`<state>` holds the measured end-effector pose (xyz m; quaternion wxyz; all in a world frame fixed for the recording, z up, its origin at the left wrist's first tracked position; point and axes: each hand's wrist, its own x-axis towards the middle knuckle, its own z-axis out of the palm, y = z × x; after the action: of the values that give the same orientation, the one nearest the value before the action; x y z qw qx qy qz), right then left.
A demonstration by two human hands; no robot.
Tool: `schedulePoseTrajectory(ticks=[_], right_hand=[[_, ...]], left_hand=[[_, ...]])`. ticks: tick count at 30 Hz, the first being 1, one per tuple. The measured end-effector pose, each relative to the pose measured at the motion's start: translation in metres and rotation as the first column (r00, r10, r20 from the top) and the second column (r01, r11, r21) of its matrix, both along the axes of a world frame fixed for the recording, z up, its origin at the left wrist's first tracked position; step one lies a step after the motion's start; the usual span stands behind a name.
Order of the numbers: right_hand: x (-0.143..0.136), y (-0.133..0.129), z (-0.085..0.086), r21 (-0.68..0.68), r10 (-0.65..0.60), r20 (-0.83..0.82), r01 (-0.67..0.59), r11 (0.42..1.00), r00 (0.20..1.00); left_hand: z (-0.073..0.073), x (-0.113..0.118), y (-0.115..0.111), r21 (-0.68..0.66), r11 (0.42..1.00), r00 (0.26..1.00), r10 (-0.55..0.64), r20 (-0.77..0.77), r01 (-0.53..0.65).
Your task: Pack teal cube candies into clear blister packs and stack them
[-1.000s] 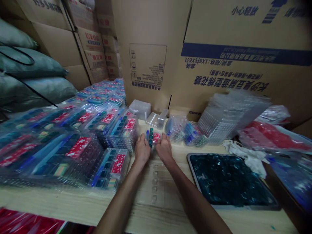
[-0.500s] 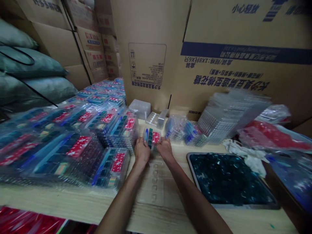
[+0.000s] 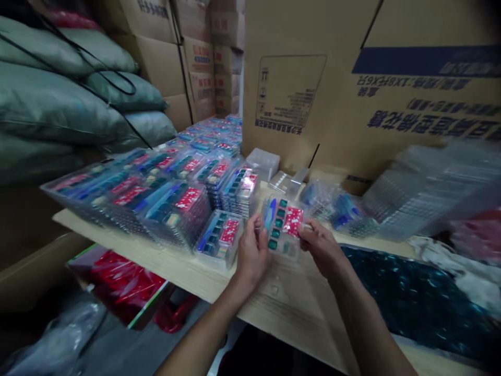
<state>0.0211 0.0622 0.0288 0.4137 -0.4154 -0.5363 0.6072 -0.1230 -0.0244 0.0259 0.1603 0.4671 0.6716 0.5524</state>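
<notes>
Between my hands is a clear plastic tray [image 3: 288,254], tilted up off the table. In it lie a blue pen-shaped item [image 3: 269,213], a column of several dark teal squares [image 3: 278,223] and a red packet with white marks [image 3: 293,221]. My left hand [image 3: 253,245] is closed on the tray's left edge. At its right edge, beside the red packet, the fingers of my right hand [image 3: 319,241] pinch the tray. Just left of my left hand, a filled tray [image 3: 219,237] rests at the front of the tall stacks of filled trays [image 3: 176,209].
Right of my arms lies a shallow pan of shiny teal pieces [image 3: 422,297]. Behind it stand nested clear trays [image 3: 422,193] and a white cloth [image 3: 462,266]. Large cartons [image 3: 289,94] wall off the back. Below the table edge is a box of red packets [image 3: 121,282].
The tray is closer and raised between my hands, tilted toward me. My view has swung left, bringing the floor, the box of red packets and more sacks into sight.
</notes>
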Motion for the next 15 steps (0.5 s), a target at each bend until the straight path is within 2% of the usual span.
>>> schedulePoseTrajectory(ticks=[2, 4, 8, 11, 13, 15], right_hand=[[-0.009, -0.026, 0.006, -0.048, 0.088, 0.015, -0.087, 0.995, 0.996], [-0.032, -0.047, 0.009, -0.103, 0.151, 0.006, -0.149, 0.983, 0.989], [-0.097, -0.06, 0.007, -0.15, 0.132, 0.02, -0.128, 0.98, 0.991], [-0.133, -0.056, 0.002, -0.128, 0.091, 0.046, -0.084, 0.988, 0.995], [-0.146, -0.053, -0.002, -0.056, 0.112, 0.102, -0.107, 0.993, 0.989], [-0.149, -0.05, -0.007, 0.054, 0.124, 0.229, -0.14, 0.989, 0.965]], left_hand=[[0.004, -0.01, -0.037, 0.029, 0.997, 0.988, 0.077, -0.137, -0.074], [0.007, -0.025, -0.066, 0.068, 0.988, 0.947, 0.154, -0.282, -0.14], [0.008, -0.059, -0.098, 0.094, 0.966, 0.796, 0.252, -0.55, -0.241], [0.002, -0.074, -0.105, 0.05, 0.979, 0.69, 0.174, -0.702, -0.196], [-0.006, -0.08, -0.106, -0.039, 0.991, 0.64, 0.054, -0.766, -0.13], [-0.013, -0.086, -0.104, -0.121, 0.987, 0.597, -0.033, -0.801, -0.109]])
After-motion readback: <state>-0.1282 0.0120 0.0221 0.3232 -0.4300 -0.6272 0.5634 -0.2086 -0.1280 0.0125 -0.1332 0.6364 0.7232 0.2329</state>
